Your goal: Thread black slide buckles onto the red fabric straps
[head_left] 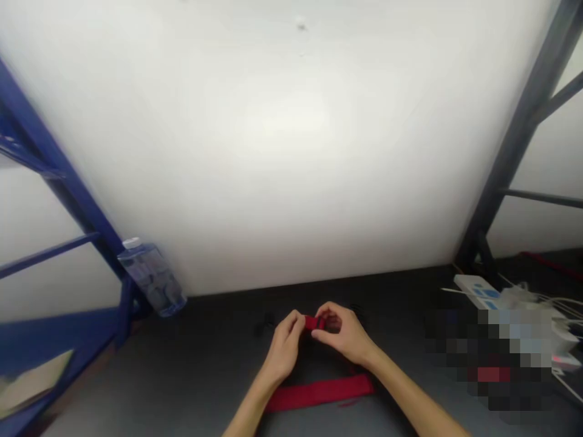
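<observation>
Small red piece point(314, 323) pinched between left hand point(285, 347) and right hand point(340, 334) | red strap point(319, 392) at 6 o'clock, below hands | clear plastic bottle point(152, 280) at 10 o'clock, contents unclear

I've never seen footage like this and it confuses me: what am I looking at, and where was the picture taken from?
This picture comes from a camera worn on a person's head, looking forward and down, so the two bare arms at the bottom are the wearer's own. The left hand and right hand hold a small red piece between their fingers. A red strap lies on the dark grey desk nearer the wearer. Further off are a clear plastic bottle on the left and a white power strip with cables on the right.
</observation>
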`<state>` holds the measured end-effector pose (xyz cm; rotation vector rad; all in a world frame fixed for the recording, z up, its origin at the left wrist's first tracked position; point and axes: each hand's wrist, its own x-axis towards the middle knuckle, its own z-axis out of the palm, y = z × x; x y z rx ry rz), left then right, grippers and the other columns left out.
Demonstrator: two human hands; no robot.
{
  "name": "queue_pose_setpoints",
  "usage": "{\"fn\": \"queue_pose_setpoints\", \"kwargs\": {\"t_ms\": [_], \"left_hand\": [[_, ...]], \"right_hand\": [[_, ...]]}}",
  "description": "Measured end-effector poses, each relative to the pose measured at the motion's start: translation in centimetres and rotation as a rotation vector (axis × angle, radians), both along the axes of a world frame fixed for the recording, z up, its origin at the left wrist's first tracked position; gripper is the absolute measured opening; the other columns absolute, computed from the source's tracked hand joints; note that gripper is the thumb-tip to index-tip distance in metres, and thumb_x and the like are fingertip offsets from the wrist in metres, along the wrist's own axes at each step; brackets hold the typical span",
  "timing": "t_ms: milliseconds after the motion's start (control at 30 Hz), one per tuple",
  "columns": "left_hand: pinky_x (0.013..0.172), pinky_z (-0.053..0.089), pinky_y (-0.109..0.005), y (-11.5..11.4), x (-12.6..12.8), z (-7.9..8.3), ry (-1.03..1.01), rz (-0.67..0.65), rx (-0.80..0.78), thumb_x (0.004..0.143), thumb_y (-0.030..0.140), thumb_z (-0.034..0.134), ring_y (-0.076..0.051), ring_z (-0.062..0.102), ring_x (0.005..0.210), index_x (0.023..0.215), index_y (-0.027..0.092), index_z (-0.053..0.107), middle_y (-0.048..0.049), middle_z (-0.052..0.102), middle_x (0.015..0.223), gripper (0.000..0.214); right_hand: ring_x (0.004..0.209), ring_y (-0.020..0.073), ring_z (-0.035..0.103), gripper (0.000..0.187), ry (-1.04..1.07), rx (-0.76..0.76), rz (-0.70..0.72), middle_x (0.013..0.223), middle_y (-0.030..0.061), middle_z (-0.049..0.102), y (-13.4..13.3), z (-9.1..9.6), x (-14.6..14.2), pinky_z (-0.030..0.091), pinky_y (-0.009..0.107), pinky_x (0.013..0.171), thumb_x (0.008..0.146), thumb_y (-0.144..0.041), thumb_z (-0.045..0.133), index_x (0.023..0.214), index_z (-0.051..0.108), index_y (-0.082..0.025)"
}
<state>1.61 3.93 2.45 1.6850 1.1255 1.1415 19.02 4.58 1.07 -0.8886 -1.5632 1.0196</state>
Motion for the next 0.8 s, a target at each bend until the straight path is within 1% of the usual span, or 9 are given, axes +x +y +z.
{"fn": "queue_pose_setpoints", "kwargs": {"t_ms": [100,167,200,267,367,433,567,700,800], "left_hand": [[0.061,0.037,-0.023,0.5,-0.3,-0.8,-0.05,0.002,-0.043,0.093,0.043,0.046,-0.013,0.044,0.063,0.071,0.019,0.047,0.0034,0.047,0.066,0.033],[0.057,0.036,-0.021,0.9,-0.5,-1.1,-0.119,-0.015,-0.082,0.091,0.042,0.049,-0.011,0.043,0.059,0.075,0.019,0.047,0.005,0.044,0.065,0.028],[0.054,0.035,-0.02,1.1,-0.6,-1.3,-0.155,-0.023,-0.098,0.089,0.041,0.052,-0.01,0.042,0.057,0.079,0.02,0.047,0.0055,0.044,0.067,0.024],[0.05,0.032,-0.019,1.4,-0.9,-1.3,-0.222,-0.03,-0.113,0.083,0.038,0.061,-0.007,0.04,0.054,0.086,0.02,0.048,0.0053,0.046,0.076,0.022],[0.051,0.033,-0.018,1.7,-1.3,-1.0,-0.292,-0.037,-0.104,0.075,0.033,0.069,-0.006,0.044,0.057,0.095,0.021,0.05,0.0025,0.05,0.091,0.03],[0.055,0.037,-0.018,1.8,-1.7,-0.8,-0.311,-0.031,-0.095,0.073,0.032,0.071,-0.006,0.048,0.061,0.1,0.022,0.05,0.0009,0.051,0.094,0.036],[0.059,0.041,-0.02,2.0,-2.3,-0.6,-0.312,-0.018,-0.106,0.071,0.028,0.073,-0.006,0.051,0.06,0.113,0.025,0.046,0.0007,0.051,0.094,0.05],[0.057,0.04,-0.018,2.2,-2.7,-0.7,-0.285,0.004,-0.082,0.069,0.02,0.072,-0.004,0.049,0.057,0.114,0.025,0.046,0.0015,0.05,0.095,0.052],[0.055,0.038,-0.018,2.1,-2.8,-0.6,-0.201,0.032,-0.023,0.07,0.013,0.066,-0.003,0.048,0.055,0.115,0.025,0.049,0.0008,0.048,0.098,0.049]], "right_hand": [[0.06,0.013,0.058,0.036,0.166,-0.175,0.122,0.08,0.0,0.062,0.6,-0.5,0.2,0.05,0.025,0.052,0.063,-0.029,0.083,0.09,0.061,-0.019],[0.051,0.0086,0.052,0.041,0.274,-0.245,0.188,0.083,-0.0003,0.061,0.9,-0.7,0.5,0.045,0.023,0.044,0.062,-0.03,0.083,0.094,0.061,-0.019],[0.048,0.0072,0.051,0.042,0.309,-0.257,0.201,0.084,-0.0001,0.061,1.1,-0.7,0.7,0.044,0.022,0.043,0.063,-0.029,0.084,0.096,0.061,-0.018],[0.051,0.0073,0.052,0.042,0.344,-0.252,0.2,0.085,0.0009,0.062,1.2,-0.6,1.0,0.044,0.022,0.046,0.063,-0.028,0.084,0.096,0.062,-0.017],[0.059,0.0105,0.058,0.039,0.364,-0.253,0.186,0.087,0.0031,0.064,1.4,-0.3,1.4,0.046,0.023,0.051,0.067,-0.033,0.082,0.098,0.064,-0.017],[0.061,0.0116,0.06,0.038,0.369,-0.27,0.165,0.088,0.0037,0.064,1.5,-0.4,1.6,0.045,0.022,0.049,0.071,-0.037,0.078,0.1,0.063,-0.017],[0.056,0.0103,0.06,0.035,0.337,-0.261,0.092,0.087,0.0018,0.062,1.7,-0.7,1.6,0.039,0.018,0.042,0.073,-0.036,0.075,0.098,0.059,-0.018],[0.051,0.0067,0.056,0.031,0.3,-0.249,0.072,0.091,-0.001,0.058,1.5,-1.0,1.5,0.034,0.015,0.038,0.071,-0.028,0.074,0.088,0.049,-0.021],[0.052,0.0068,0.055,0.03,0.257,-0.246,0.086,0.09,-0.0025,0.057,1.6,-1.5,1.3,0.04,0.017,0.041,0.071,-0.025,0.071,0.08,0.042,-0.022]]}}
